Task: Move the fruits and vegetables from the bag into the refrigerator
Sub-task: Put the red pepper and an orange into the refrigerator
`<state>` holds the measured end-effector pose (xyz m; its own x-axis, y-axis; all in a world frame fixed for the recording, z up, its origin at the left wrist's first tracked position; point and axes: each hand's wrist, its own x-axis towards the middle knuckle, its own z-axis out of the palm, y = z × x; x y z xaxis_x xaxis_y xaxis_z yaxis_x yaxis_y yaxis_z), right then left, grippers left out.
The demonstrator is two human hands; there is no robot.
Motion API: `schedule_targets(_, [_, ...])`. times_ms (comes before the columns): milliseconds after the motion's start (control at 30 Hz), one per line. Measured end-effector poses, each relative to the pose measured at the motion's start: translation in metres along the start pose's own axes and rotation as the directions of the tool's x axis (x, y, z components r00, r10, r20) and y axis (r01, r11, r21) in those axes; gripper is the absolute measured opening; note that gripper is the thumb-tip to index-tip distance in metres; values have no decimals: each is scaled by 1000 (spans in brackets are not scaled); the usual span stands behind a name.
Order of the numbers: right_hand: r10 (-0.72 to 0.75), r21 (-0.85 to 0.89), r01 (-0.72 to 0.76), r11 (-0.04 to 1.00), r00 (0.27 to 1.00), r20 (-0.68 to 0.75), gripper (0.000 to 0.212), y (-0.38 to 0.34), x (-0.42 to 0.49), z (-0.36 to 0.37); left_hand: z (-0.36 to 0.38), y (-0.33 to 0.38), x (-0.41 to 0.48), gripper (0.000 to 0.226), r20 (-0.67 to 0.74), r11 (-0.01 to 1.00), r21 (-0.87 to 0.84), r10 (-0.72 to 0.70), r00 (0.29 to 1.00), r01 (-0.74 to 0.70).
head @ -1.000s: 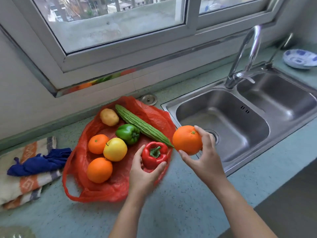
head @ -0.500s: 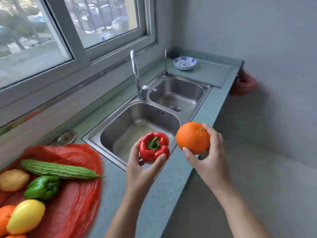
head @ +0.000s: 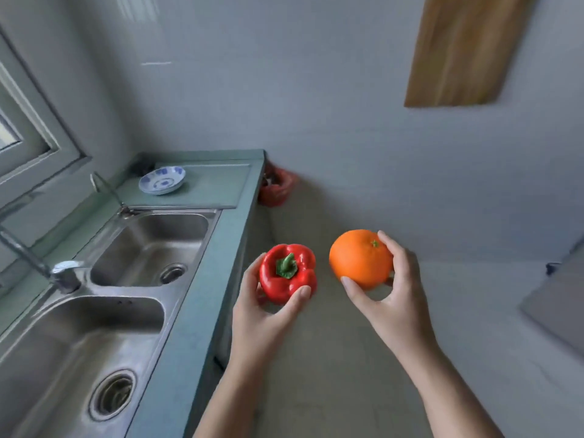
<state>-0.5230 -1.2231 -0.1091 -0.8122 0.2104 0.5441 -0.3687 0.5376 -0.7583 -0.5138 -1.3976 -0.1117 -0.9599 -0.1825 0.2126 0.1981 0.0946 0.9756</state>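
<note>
The left hand (head: 262, 314) is clamped around a red pepper (head: 287, 272), stem up, thumb on its near right side and fingers on its left. Just to its right, apart from it, the right hand (head: 395, 289) grips an orange (head: 360, 258) between thumb below and fingers behind. Both are held over the floor, with the sink (head: 139, 248) and counter (head: 202, 292) left of the left hand.

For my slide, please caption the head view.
Left hand holds a red pepper, right hand an orange, beside the sink.
</note>
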Motion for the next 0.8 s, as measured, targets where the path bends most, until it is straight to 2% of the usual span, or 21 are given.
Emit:
schedule_targets(200, [95, -110, -114, 987, 982, -161, 76, 63, 23, -85, 118, 2, 20, 71, 201, 998, -53, 38, 979, -28])
schedule_targets(500, [211, -191, -312, 931, 885, -416, 76, 141, 58, -170, 270, -6, 55, 70, 484, 992, -126, 53, 874, 9])
schedule_targets(800, [215, -236, -387, 891, 819, -533, 76, 227, 178, -222, 424, -9, 162, 69, 648, 983, -175, 78, 758, 49])
